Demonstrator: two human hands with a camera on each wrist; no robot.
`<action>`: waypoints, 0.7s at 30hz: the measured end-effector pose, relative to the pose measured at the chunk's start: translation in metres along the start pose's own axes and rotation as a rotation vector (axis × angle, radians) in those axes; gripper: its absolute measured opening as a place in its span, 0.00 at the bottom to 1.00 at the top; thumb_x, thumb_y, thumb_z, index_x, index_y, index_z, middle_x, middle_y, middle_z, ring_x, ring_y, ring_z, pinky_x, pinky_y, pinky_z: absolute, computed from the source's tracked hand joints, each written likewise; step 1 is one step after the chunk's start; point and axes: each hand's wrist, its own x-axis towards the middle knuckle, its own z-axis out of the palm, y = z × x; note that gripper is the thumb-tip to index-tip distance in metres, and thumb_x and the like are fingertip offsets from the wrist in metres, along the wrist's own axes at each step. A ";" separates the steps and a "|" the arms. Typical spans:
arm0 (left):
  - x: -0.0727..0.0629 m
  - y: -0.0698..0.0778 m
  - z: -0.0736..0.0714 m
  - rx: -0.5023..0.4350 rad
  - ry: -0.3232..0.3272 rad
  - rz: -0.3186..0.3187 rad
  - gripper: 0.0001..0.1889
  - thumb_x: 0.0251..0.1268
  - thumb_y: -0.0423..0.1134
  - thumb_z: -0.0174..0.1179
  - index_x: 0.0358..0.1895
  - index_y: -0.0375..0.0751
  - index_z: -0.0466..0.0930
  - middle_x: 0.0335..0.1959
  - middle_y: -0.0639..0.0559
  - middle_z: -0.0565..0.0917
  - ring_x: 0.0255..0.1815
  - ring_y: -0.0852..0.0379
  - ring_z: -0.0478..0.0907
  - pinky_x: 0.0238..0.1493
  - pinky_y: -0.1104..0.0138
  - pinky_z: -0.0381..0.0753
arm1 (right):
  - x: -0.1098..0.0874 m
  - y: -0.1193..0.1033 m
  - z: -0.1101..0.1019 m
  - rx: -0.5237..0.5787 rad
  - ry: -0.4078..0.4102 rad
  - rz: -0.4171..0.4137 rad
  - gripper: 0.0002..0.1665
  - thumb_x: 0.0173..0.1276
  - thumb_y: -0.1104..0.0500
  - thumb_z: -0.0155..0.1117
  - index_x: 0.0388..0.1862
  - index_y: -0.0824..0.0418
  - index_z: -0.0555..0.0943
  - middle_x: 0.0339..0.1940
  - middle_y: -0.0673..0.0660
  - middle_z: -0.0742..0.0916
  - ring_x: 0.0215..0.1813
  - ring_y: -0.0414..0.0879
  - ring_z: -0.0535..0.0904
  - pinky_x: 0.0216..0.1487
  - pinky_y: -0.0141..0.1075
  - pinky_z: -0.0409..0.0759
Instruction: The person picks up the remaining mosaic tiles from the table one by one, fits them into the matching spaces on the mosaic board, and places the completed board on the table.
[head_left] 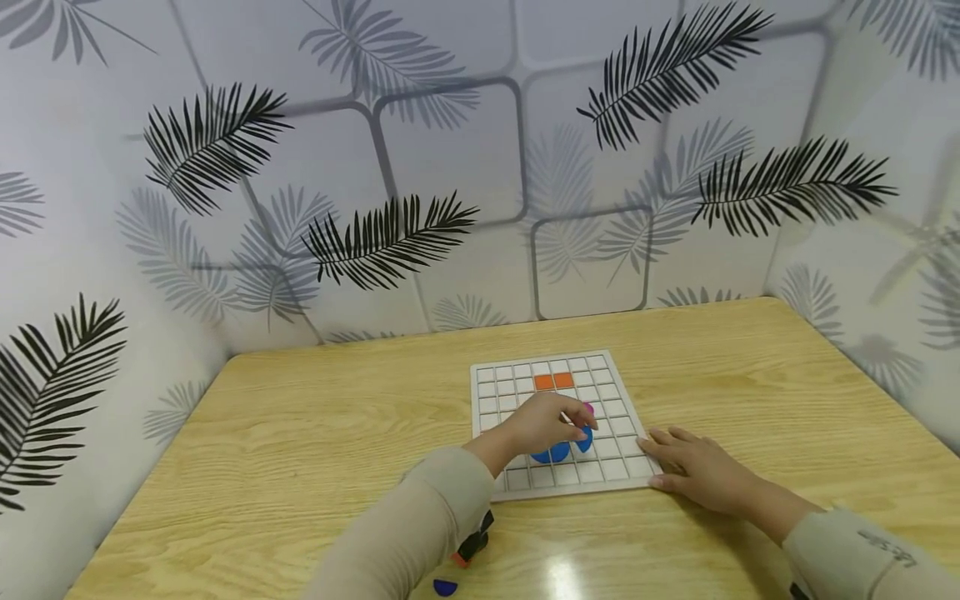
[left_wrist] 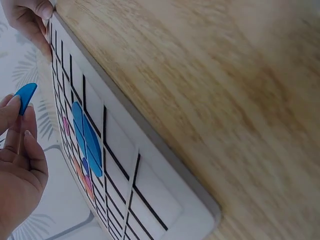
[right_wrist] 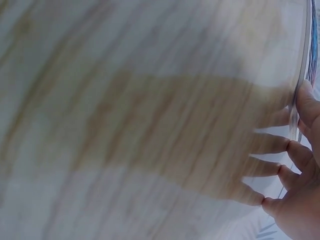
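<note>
A white board (head_left: 622, 467) with a grid of square cells lies on the table. My left hand (head_left: 543, 421) is over its middle, pinching a small blue piece (left_wrist: 26, 97) with a curved edge between thumb and fingertips. In the left wrist view that piece is held up above the board. Blue pieces (left_wrist: 87, 140) lie in neighbouring cells below, with a pink piece (left_wrist: 65, 125) and two orange squares (head_left: 553, 381) farther up the grid. My right hand (head_left: 701, 471) rests at the board's right edge, fingers spread, fingertips and thumb at the rim. The left hand covers part of the grid.
Loose pieces lie on the wooden table (head_left: 337, 417) beside the left sleeve: a dark blue half-round piece (head_left: 445, 587), a red-orange piece (head_left: 460, 561) and black ones (head_left: 474, 543) partly hidden by the sleeve. A wall (head_left: 450, 167) with a leaf pattern stands behind the table.
</note>
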 end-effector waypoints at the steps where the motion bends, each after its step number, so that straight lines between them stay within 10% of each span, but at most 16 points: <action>1: 0.002 0.000 0.001 0.011 -0.007 -0.004 0.07 0.56 0.35 0.56 0.38 0.47 0.80 0.32 0.62 0.77 0.34 0.66 0.71 0.33 0.74 0.70 | 0.000 0.000 0.000 -0.002 -0.001 -0.001 0.33 0.58 0.45 0.55 0.56 0.66 0.69 0.56 0.69 0.69 0.57 0.69 0.59 0.48 0.63 0.55; 21: 0.029 -0.001 0.023 0.092 -0.032 0.016 0.04 0.55 0.36 0.57 0.33 0.50 0.79 0.31 0.64 0.78 0.38 0.69 0.71 0.40 0.76 0.68 | 0.001 0.002 0.000 -0.003 0.001 -0.011 0.33 0.57 0.45 0.56 0.55 0.66 0.70 0.56 0.69 0.70 0.57 0.69 0.59 0.47 0.64 0.55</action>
